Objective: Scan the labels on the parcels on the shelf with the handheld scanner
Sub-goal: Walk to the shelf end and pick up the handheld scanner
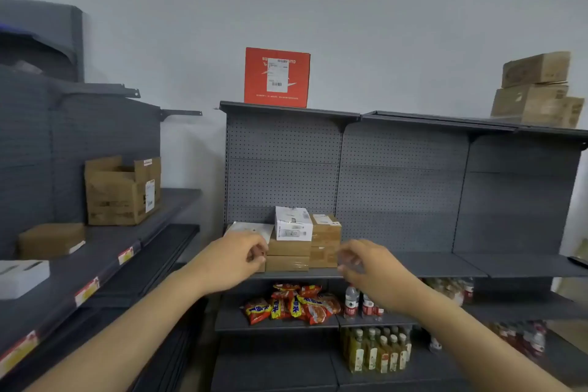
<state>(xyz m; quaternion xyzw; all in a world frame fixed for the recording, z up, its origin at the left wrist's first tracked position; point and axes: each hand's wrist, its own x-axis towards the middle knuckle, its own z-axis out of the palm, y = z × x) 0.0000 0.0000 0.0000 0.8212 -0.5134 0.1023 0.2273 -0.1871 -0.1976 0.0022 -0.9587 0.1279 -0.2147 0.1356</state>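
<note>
A stack of parcels stands on the middle shelf [445, 264]: a white box with a label [292, 223] on two flat brown boxes [288, 248], a taller brown box [326, 227] to its right, and a flat white parcel [251, 229] to its left. My left hand [232, 262] reaches to the stack's left edge with fingers curled toward the thumb; whether it holds anything is unclear. My right hand [372, 270] is blurred, hovering in front of the stack's right side with loosely curled fingers and nothing in it. No scanner is visible.
A red box with a white label [276, 76] stands on the top shelf, brown cartons [537, 89] at top right. The left shelving holds an open carton [122, 191], a small brown box [51, 239] and a white box [22, 277]. Snack packs [292, 305] and bottles [375, 350] fill the lower shelves.
</note>
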